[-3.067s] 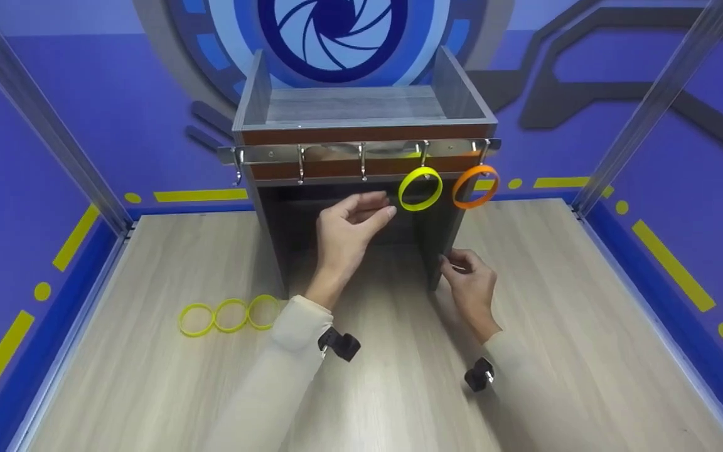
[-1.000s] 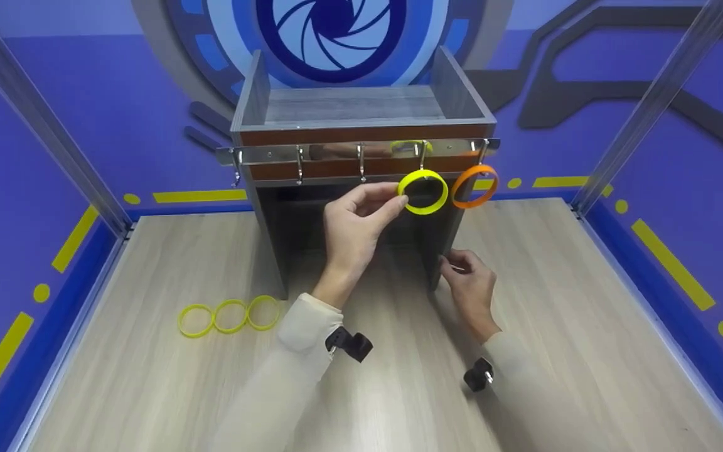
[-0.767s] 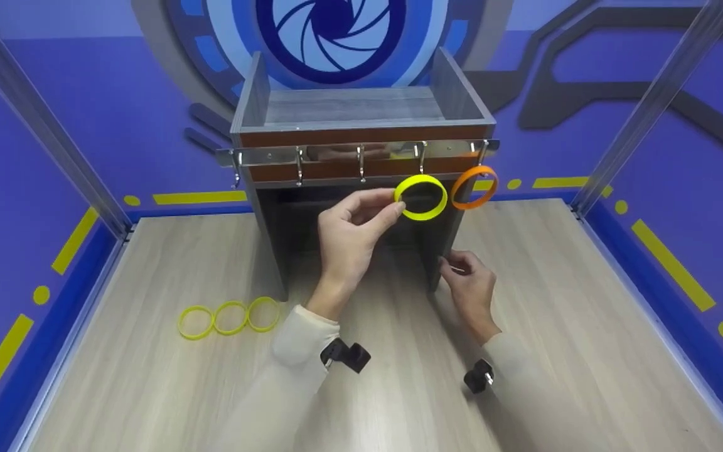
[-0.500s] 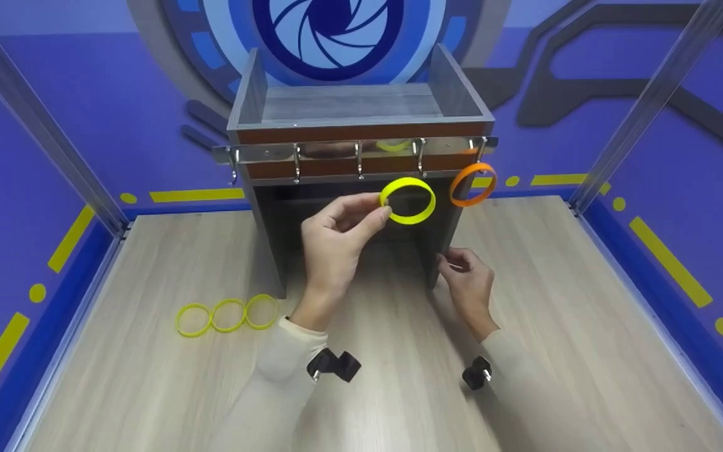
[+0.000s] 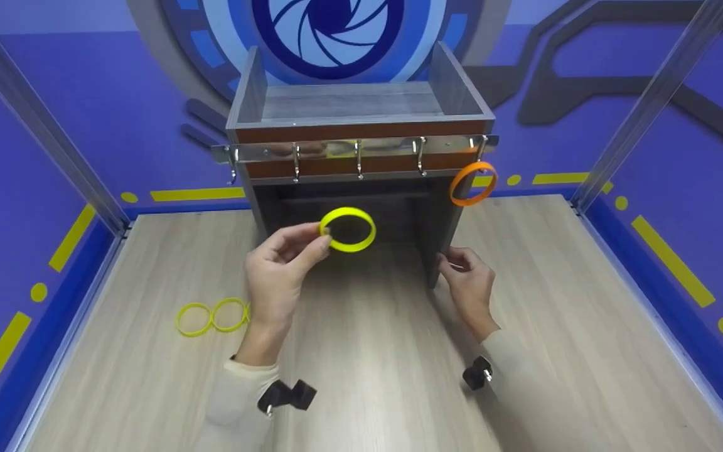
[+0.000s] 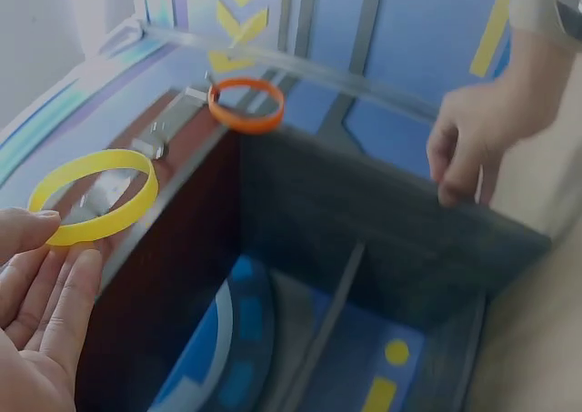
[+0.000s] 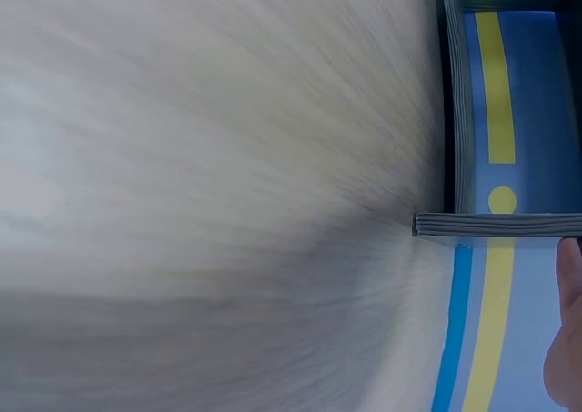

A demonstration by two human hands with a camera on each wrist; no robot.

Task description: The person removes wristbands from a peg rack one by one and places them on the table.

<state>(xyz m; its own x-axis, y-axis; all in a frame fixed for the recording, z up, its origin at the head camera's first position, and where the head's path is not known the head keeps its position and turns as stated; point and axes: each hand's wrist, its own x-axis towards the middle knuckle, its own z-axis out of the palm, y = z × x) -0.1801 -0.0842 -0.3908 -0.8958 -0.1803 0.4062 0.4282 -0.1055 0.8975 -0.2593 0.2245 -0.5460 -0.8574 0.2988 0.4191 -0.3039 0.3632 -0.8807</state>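
In the head view my left hand (image 5: 277,276) pinches a thin yellow ring (image 5: 371,242) between thumb and fingers, in front of the shelf's dark opening. The left wrist view shows the yellow ring (image 6: 95,226) near the hook rail, touching no hook as far as I can see. An orange ring (image 5: 455,188) hangs from the rightmost hook of the metal hook rail (image 5: 327,149); the other hooks carry nothing. My right hand (image 5: 471,285) grips the front edge of the shelf's right side panel (image 5: 433,251). Only part of the right hand (image 7: 568,339) appears in the right wrist view.
Two yellow rings (image 5: 177,320) lie side by side on the wooden table (image 5: 361,376); a sliver of a third shows beside my left wrist. The grey shelf unit (image 5: 493,117) stands at the back, between blue printed walls (image 5: 73,113).
The yellow ring hung on the second hook from the right; my left hand has taken it, drawn it off and brought it left and down. My right hand stays at the panel.
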